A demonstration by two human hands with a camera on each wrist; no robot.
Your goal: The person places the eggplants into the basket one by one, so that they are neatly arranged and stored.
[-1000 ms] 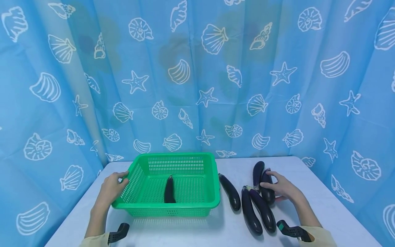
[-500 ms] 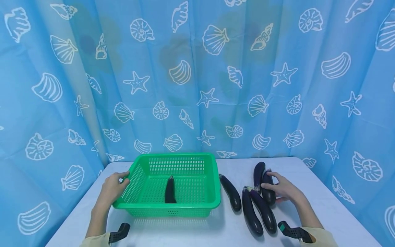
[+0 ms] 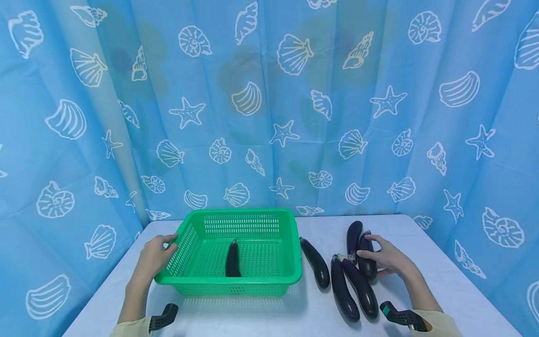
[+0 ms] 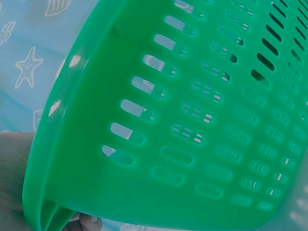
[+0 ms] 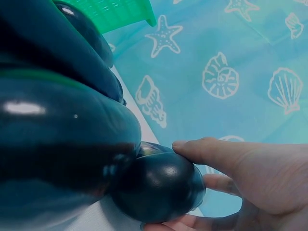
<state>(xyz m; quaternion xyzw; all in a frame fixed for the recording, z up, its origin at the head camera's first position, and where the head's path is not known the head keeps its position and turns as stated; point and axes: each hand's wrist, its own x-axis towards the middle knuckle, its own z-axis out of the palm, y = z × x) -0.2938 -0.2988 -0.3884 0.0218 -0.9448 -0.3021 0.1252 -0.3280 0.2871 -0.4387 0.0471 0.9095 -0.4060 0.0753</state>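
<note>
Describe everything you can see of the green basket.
The basket is green, rectangular and open-topped, with a smooth, glossy rim, rows of slots in its walls and small holes in its floor; it looks like plastic. It stands upright on the white table. One eggplant lies inside, stalk end pointing away from the person. The person's left hand holds its left rim. A second eggplant lies close outside its right wall.

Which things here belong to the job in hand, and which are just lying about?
Likely the job:
basket, left hand on its rim
held eggplant, in right hand
four loose eggplants
basketed eggplant

Likely just surroundings:
table
curtain
</note>
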